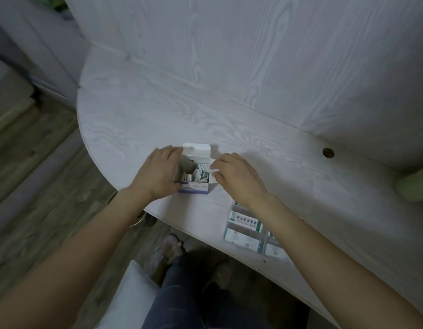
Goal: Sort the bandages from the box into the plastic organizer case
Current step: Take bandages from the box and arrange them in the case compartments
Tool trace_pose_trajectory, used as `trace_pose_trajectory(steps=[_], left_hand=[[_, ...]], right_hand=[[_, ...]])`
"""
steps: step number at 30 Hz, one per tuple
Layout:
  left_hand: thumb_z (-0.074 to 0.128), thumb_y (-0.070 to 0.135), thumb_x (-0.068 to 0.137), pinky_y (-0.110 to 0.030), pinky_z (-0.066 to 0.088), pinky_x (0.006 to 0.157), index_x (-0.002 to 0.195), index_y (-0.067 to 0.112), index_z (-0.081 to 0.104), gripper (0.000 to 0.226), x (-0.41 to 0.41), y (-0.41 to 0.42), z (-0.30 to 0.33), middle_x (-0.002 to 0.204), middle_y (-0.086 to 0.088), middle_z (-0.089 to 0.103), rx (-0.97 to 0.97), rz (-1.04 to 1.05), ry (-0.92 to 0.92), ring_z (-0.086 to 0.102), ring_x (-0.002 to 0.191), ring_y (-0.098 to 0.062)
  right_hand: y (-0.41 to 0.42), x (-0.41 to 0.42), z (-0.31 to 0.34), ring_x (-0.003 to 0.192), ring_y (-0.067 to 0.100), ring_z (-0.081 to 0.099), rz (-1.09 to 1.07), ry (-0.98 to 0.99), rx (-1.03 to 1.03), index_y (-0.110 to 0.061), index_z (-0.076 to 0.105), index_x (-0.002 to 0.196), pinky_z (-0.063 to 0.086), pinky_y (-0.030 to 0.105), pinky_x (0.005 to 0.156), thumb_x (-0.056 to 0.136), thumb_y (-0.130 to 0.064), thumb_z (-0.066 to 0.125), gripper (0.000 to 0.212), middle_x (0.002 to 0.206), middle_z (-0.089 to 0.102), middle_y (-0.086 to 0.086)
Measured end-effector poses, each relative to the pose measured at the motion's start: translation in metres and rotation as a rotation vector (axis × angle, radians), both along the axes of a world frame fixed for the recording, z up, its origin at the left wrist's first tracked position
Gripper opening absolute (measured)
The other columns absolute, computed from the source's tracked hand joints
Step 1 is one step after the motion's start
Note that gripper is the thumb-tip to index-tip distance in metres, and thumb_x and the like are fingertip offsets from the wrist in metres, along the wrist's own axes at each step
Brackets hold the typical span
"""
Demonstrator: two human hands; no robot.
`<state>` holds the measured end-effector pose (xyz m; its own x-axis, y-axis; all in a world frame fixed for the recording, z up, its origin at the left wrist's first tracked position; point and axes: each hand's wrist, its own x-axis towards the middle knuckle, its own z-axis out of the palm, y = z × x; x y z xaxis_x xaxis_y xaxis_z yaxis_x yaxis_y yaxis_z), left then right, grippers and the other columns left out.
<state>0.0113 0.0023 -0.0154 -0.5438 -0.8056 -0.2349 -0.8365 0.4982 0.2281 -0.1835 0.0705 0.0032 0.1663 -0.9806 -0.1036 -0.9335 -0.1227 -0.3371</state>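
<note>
White wood-grain covers the table [205, 119], and a small white and blue box [195, 172] stands on it close to the near edge, its lid flap tipped up toward the far side. Inside the open top, wrapped bandages [201, 173] lean packed together against the right wall, with an empty dark gap on the left. The left hand [158, 172] grips the box from its left side, fingers curled round the far left corner and thumb against the near wall. The right hand [236, 176] sits just beside the box's right side, its fingertips pinching the small white side flap there. Nearer the person, at the table's near edge and partly hidden under the right forearm, lies the clear plastic case [247, 231]; flat white packets with green print lie in several of its compartments, though how many compartments it has cannot be told. A round dark hole [328, 152] shows in the tabletop toward the far right, and a blurred pale green thing [414, 186] lies at the right edge of the table.
</note>
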Motion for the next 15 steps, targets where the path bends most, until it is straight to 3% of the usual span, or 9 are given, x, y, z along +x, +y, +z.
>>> trace_pose_trajectory(steps=[4,10,15], left_hand=[[0.074,0.036,0.076,-0.034,0.010,0.115,0.143,0.020,0.034,0.080,0.006,-0.003,-0.001,0.144,0.000,0.041,-0.019,-0.014,0.030,0.033,0.135,-0.018],[0.073,0.035,0.076,-0.031,0.013,0.112,0.141,0.021,0.038,0.075,0.009,-0.005,-0.004,0.141,0.002,0.045,-0.005,0.011,0.102,0.036,0.132,-0.017],[0.074,0.031,0.075,-0.030,0.015,0.110,0.136,0.019,0.044,0.069,0.009,-0.005,-0.005,0.134,0.001,0.051,-0.003,0.016,0.159,0.042,0.126,-0.019]], right_hand=[[-0.015,0.011,0.004,0.112,0.025,0.046,0.030,0.015,-0.040,-0.015,0.064,0.119,0.037,0.034,0.090,0.092,-0.015,0.057,0.028,0.117,0.056,0.005],[-0.034,0.045,0.006,0.102,0.022,0.050,0.078,0.139,0.044,-0.018,0.065,0.106,0.035,0.029,0.081,0.097,-0.028,0.046,0.023,0.102,0.065,0.004],[-0.047,0.073,-0.003,0.097,0.025,0.061,0.005,0.191,0.162,-0.015,0.064,0.106,0.035,0.028,0.070,0.093,-0.029,0.049,0.024,0.104,0.068,0.006]])
